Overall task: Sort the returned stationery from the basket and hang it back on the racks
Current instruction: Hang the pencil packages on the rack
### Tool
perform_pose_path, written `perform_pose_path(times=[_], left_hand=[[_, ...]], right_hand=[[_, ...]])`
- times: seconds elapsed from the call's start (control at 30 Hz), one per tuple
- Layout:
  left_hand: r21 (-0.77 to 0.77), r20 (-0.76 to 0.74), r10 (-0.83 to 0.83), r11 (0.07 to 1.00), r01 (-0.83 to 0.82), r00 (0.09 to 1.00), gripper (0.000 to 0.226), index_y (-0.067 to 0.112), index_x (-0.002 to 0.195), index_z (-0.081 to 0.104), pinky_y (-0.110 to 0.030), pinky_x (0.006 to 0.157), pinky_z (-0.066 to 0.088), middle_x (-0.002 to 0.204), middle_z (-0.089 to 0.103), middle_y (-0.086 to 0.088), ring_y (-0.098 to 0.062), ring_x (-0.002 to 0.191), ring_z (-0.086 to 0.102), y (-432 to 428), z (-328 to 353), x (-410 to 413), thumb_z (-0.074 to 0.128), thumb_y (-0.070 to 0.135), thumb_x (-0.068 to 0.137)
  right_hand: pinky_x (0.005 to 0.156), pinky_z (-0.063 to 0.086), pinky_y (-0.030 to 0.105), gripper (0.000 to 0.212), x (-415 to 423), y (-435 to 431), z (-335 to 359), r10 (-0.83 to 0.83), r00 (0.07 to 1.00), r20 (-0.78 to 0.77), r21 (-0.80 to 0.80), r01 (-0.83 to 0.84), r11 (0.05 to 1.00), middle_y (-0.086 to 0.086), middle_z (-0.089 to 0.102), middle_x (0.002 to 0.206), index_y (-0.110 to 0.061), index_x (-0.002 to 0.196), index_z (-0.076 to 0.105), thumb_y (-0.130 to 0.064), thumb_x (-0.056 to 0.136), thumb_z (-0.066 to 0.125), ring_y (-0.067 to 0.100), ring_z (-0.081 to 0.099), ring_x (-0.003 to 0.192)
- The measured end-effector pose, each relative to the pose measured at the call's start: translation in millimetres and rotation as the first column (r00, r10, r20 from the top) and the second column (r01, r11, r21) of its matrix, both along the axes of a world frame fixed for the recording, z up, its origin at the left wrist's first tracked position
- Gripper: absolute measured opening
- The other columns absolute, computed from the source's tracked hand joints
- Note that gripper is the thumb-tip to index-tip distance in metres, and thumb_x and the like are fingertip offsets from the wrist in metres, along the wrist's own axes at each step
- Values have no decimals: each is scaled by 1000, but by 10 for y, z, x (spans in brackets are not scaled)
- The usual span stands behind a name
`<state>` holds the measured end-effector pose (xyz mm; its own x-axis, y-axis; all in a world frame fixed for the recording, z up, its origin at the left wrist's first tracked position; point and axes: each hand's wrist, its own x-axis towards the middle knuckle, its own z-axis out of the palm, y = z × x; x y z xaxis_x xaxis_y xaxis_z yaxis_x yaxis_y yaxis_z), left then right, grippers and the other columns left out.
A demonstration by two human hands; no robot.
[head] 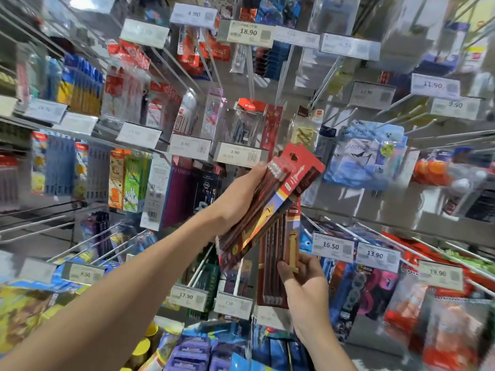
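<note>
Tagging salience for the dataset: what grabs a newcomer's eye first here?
Dead centre, the left hand grips a tilted stack of red pencil packs. Just below, the right hand holds a single pencil pack. White price tags and hanging stationery crowd every side.

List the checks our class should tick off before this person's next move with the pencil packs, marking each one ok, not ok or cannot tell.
1. Left hand grips the stack of pencil packs: ok.
2. Right hand pinches the single pencil pack, thumb on its front: ok.
3. Hang hole on the stack's top card is uncovered: ok.
4. Top of the single pack is in view for hooking: not ok, the stack hides it.
5. Single pack is already on a peg: cannot tell.
6. The 3.90 price tag belongs to these packs: cannot tell.
</note>
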<state>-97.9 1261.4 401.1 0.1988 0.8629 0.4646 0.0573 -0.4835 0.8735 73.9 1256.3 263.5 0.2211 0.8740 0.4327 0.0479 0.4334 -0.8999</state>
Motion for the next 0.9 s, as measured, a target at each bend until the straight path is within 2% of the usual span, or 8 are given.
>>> perform_pose_path(times=[0.07,0.13,0.23,0.3,0.4,0.57,0.77,0.9], left_hand=[[23,-118,-20,999,23,993,73,46,142,55,-37,119,37,150,57,8,-20,142,50,219,-104,-60,40,89,86],[122,-274,105,990,-73,956,74,61,150,31,-25,114,36,145,57,15,-6,132,53,250,-75,-52,42,89,82],[393,-476,287,915,-91,831,80,60,156,-3,-29,69,51,69,62,5,-2,55,52,176,-157,-107,39,81,92],[476,-528,382,873,-109,758,88,59,156,-12,-26,49,35,45,45,-1,-8,37,37,177,-164,-126,45,79,91],[513,-597,466,847,-135,653,98,56,155,-17,-28,46,32,44,49,-4,-10,36,43,197,-143,-153,50,80,89],[581,-639,555,802,-139,532,107,52,156,-21,-31,50,44,45,52,-1,-14,41,51,193,-114,-216,51,83,83],[604,-668,596,784,-143,446,114,52,155,-24,-29,47,37,45,49,1,-13,41,50,191,-95,-244,53,87,79],[603,-697,598,788,-128,395,116,55,152,-28,-31,45,35,45,49,-2,-15,41,50,211,-61,-288,51,91,74]], right_hand=[[79,57,37,20,2,12,-23,-20,1000,7,5,20,1000,-6,76,87,-20,103,64,-4,93,70,11,72,79],[75,55,29,21,-8,-3,-43,-23,1000,-5,22,24,999,-7,77,88,-20,104,64,-2,93,68,12,72,83],[66,51,15,23,-3,-5,-61,-39,999,-36,56,41,998,-11,76,84,-19,102,64,1,93,68,5,70,79],[69,52,21,28,2,22,-53,-50,998,-38,70,53,996,-11,76,86,-23,103,66,2,92,68,4,70,80],[76,55,32,28,4,70,-48,-69,998,-12,84,70,994,-9,77,91,-24,101,73,2,88,72,13,72,88],[72,53,27,13,1,121,-55,-46,999,11,70,45,997,-13,77,85,-22,94,74,-10,90,75,1,69,77],[73,56,24,15,41,167,-158,-63,997,46,66,60,996,-17,76,92,-27,101,71,-16,91,75,6,70,88],[82,59,35,13,108,172,-196,-62,996,61,76,57,995,-10,78,96,-27,102,74,-19,93,75,11,71,90]])
